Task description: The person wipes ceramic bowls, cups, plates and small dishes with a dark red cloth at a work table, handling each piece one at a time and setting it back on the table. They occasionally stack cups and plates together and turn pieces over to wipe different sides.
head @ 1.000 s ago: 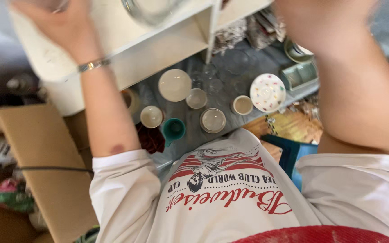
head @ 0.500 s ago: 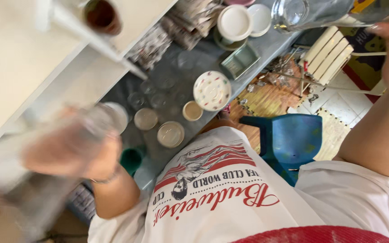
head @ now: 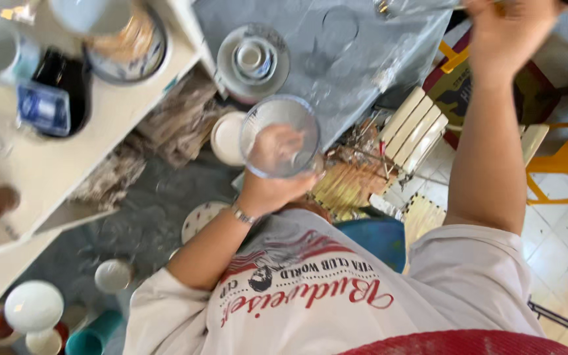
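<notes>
— What has changed since half a second ago?
— The left hand (head: 272, 187) has swung in from the lower left and now grips a clear glass (head: 280, 136) from below, above the grey tabletop (head: 356, 66). The right hand (head: 504, 33) is raised at the top edge.
— Pinching something?
— It is too blurred to tell.
— Any packages?
— A dark jar with a blue rectangular label (head: 46, 105) sits on the white shelf (head: 67, 164), partly cut off.

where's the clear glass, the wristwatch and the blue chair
clear glass (head: 279, 135), head view, on its see-through base
wristwatch (head: 242, 214), head view, on the band at the left wrist
blue chair (head: 379, 238), head view, on its seat
</notes>
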Action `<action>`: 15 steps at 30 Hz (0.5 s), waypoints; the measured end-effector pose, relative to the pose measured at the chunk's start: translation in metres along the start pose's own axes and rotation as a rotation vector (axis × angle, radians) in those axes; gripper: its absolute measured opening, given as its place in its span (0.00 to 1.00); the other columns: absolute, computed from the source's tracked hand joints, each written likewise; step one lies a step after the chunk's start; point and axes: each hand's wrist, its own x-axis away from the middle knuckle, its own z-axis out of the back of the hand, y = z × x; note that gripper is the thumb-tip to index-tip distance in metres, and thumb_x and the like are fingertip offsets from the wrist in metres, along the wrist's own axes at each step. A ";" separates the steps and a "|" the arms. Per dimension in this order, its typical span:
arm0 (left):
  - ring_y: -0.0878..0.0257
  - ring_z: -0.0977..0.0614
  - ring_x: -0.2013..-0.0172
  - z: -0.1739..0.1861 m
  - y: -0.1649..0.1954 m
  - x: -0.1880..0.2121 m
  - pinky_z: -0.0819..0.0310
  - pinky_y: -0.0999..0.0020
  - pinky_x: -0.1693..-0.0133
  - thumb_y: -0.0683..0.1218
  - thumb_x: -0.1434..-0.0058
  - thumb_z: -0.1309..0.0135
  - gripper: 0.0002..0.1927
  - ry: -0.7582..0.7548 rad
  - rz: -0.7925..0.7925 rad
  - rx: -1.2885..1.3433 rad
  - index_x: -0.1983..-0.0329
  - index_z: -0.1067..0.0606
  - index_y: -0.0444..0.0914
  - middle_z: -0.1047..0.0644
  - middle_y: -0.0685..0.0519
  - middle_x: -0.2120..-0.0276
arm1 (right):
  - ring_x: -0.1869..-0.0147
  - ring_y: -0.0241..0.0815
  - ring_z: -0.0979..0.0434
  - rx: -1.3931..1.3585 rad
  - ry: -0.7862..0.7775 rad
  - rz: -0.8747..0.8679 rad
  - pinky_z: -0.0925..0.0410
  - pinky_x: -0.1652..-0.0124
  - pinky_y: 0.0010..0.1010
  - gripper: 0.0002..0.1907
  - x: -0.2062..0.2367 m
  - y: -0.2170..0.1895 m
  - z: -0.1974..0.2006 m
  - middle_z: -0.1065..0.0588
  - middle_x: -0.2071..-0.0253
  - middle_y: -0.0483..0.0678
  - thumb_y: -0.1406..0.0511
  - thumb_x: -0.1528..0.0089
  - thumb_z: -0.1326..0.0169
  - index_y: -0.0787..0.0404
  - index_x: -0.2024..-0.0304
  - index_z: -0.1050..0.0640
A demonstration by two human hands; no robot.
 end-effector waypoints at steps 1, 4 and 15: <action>0.58 0.20 0.41 -0.007 -0.016 -0.034 0.22 0.64 0.42 0.44 0.47 0.26 0.45 0.023 -0.068 -0.133 0.32 0.40 0.36 0.26 0.46 0.42 | 0.59 0.38 0.21 0.025 -0.052 -0.137 0.30 0.57 0.30 0.11 -0.009 0.018 -0.006 0.20 0.63 0.46 0.82 0.40 0.33 0.67 0.63 0.20; 0.52 0.25 0.39 -0.015 -0.063 -0.132 0.30 0.58 0.37 0.41 0.58 0.23 0.46 0.119 -0.402 -0.546 0.37 0.34 0.39 0.26 0.44 0.42 | 0.56 0.48 0.23 0.360 -0.137 0.200 0.31 0.55 0.38 0.14 -0.029 0.078 -0.026 0.21 0.63 0.49 0.75 0.49 0.27 0.64 0.66 0.20; 0.46 0.24 0.45 0.008 -0.203 -0.342 0.30 0.54 0.44 0.50 0.57 0.19 0.52 0.277 -0.157 -0.865 0.36 0.38 0.33 0.23 0.46 0.46 | 0.53 0.56 0.26 0.367 -0.427 0.033 0.33 0.53 0.45 0.13 -0.012 0.197 -0.110 0.23 0.65 0.50 0.66 0.45 0.27 0.61 0.67 0.21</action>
